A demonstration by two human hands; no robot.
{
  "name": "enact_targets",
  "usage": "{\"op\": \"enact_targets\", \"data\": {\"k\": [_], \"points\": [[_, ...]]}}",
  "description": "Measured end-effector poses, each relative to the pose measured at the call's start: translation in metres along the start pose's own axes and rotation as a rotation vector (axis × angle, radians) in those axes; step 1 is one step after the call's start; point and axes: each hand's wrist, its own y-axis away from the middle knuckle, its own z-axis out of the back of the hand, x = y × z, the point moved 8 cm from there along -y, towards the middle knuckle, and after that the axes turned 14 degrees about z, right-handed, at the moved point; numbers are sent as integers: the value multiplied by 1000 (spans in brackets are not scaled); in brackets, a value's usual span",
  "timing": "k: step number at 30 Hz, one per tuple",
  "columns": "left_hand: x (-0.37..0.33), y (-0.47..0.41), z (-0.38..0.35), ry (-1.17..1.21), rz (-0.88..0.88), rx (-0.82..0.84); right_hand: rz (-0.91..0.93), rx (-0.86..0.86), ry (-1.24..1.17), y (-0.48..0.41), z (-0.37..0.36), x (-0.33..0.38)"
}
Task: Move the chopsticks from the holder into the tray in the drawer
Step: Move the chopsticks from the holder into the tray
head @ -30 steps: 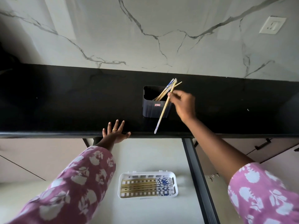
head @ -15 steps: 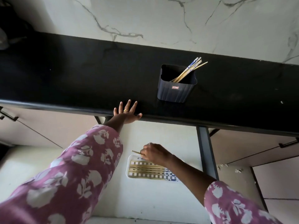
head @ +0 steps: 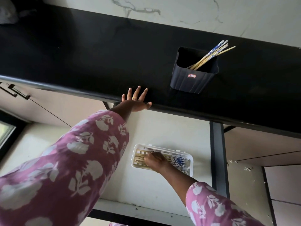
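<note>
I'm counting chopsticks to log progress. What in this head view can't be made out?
- Chopsticks in the white slotted plastic tray: the right hand covers the middle, so no count.
- Right fingers: curled under the hand, grip unclear.
- Chopsticks in the dark ribbed plastic holder: lower ends hidden by its wall; tips overlap.
- Holder's red label: too small to read.

**A home kitchen, seen from the counter down**

Under the left hand runs a long glossy black stone countertop, backed beyond the fingers by a white marble-veined wall. To that hand's right stands a dark ribbed plastic holder of wooden chopsticks. Below it, an open cream drawer carries a white slotted plastic tray under the right hand. Pale pink cabinet fronts with black handles flank both hands.
</note>
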Motion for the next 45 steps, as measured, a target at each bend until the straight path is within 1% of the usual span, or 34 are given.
{"op": "enact_targets", "data": {"k": [1,3,5,7,8,11,12,15,17,19,21,23,25,27,31,33,35,38,39,42,45], "points": [[-1,1,0,-3,0,1,0,18,-16,0,-3,2],[-1,2,1,-4,1,3,-47,-10,-84,2,1,2],[-2,3,1,0,4,3,-98,-69,-125,8,8,-6],[-2,5,2,2,3,-2,-151,-174,-137,18,26,-19],[-2,5,3,2,2,0,-169,-249,-144,25,37,-26],[-3,8,5,18,19,9,-233,-608,-152,60,82,-50],[-4,9,5,19,33,12,-277,-704,-177,74,93,-63],[-13,8,6,-63,75,12,-424,-928,-225,111,123,-97],[-15,5,6,-164,134,17,-472,-1103,-151,137,149,-113],[-13,3,9,-243,166,-6,-467,-1275,-21,164,176,-120],[-14,2,9,-254,127,-17,-494,-1376,52,185,194,-135],[-16,3,10,-201,107,9,-585,-1433,59,203,207,-154],[-18,6,10,-165,120,62,-679,-1510,-7,222,218,-177],[-21,8,10,-102,117,110,-783,-1600,-165,238,225,-204],[-21,10,7,55,134,205,-1029,-1675,-503,258,228,-257],[-22,7,6,72,129,210,-1146,-1761,-635,268,226,-274],[-20,2,8,82,109,171,-1223,-1791,-720,275,227,-288],[-18,-5,12,34,69,66,-1234,-1730,-753,276,236,-309],[-18,-7,11,36,83,78,-1216,-1691,-755,274,241,-315],[-19,-6,2,45,144,218,-1128,-1587,-799,257,252,-331],[-21,-8,1,16,133,234,-1149,-1494,-893,242,253,-343]]}}
